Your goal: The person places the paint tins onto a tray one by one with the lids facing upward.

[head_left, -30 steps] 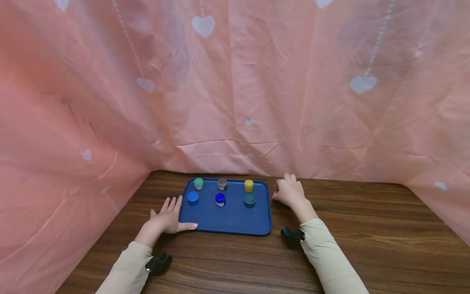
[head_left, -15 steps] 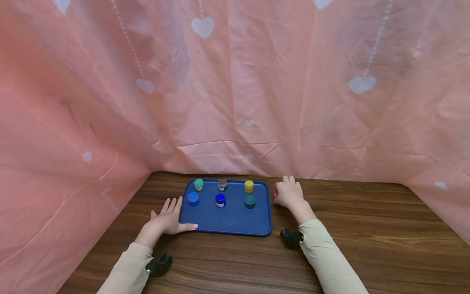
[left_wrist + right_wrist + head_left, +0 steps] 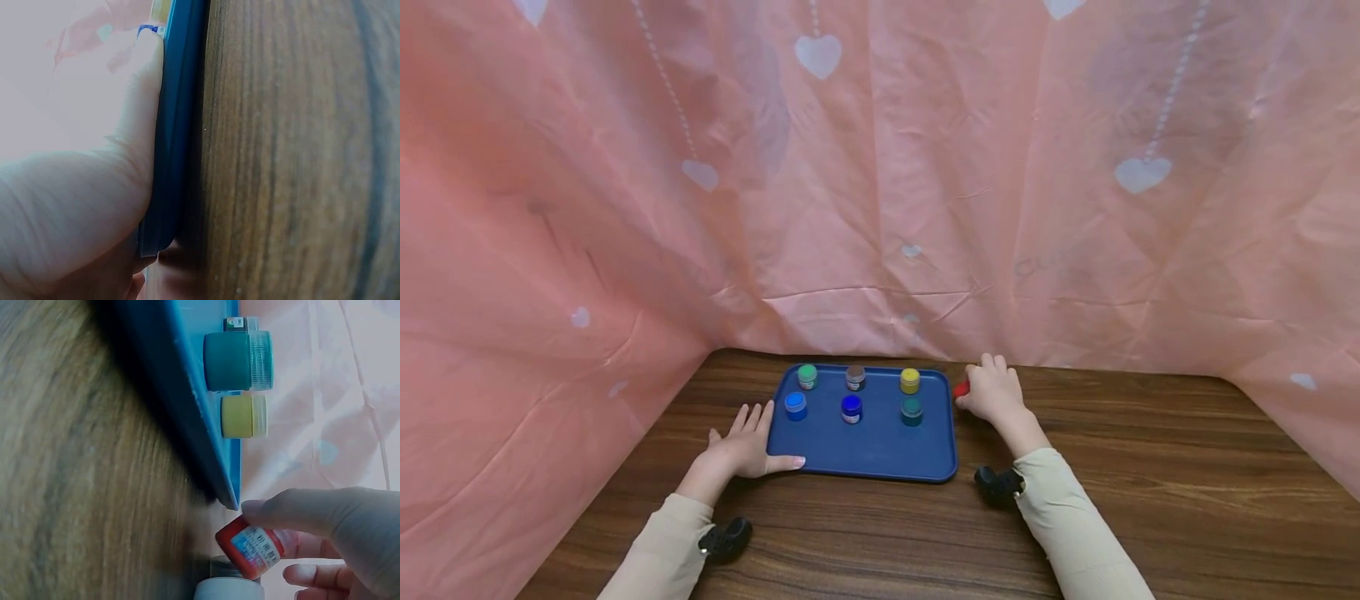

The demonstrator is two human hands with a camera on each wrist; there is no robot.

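Tabletop [image 3: 1150, 467]: bare wood, hard under both hands. Tray [image 3: 880, 454] lies between them; stiff plastic with a raised rim, likely light. Your left hand [image 3: 747, 446] rests flat against its near-left edge, fingers straight, gripping nothing. Your right hand [image 3: 996, 392], just off the tray's far-right corner, pinches a small red jar [image 3: 250, 547] by its sides. Likely light, rigid, smooth; grip the label band.

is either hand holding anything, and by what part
The right hand grips a small red-capped paint jar round its labelled side, just off the blue tray. The left hand holds nothing; it lies flat, thumb against the tray's edge.
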